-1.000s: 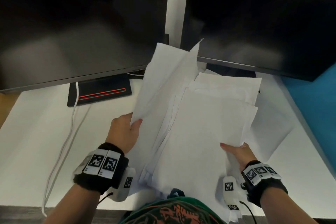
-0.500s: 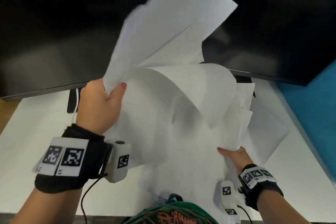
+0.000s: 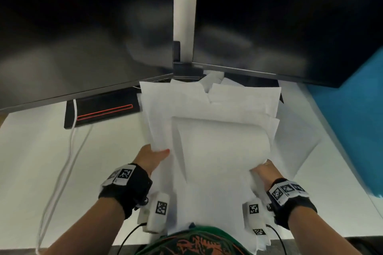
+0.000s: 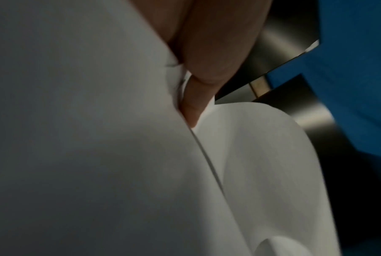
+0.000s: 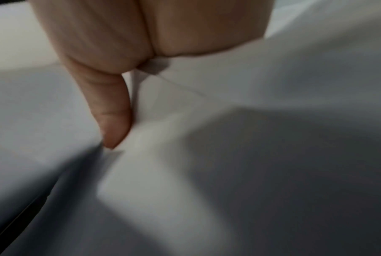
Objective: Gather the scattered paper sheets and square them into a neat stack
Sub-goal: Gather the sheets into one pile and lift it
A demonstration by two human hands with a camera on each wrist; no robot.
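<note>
Head view showed both hands gripping loose paper sheets (image 3: 217, 147) above a white worktop (image 3: 31, 151). Left hand (image 3: 152, 157) pinched the left edge; right hand (image 3: 264, 170) clasped the right

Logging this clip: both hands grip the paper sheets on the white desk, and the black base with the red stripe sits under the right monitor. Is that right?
Not quite. The head view shows the black base with the red stripe under the left monitor, not the right one. The rest holds: the left hand and the right hand both grip the paper sheets on the white desk.

White desk (image 3: 31, 161): paper sheets (image 3: 298, 145), cable (image 3: 62, 174), monitor base (image 3: 103, 109).
</note>
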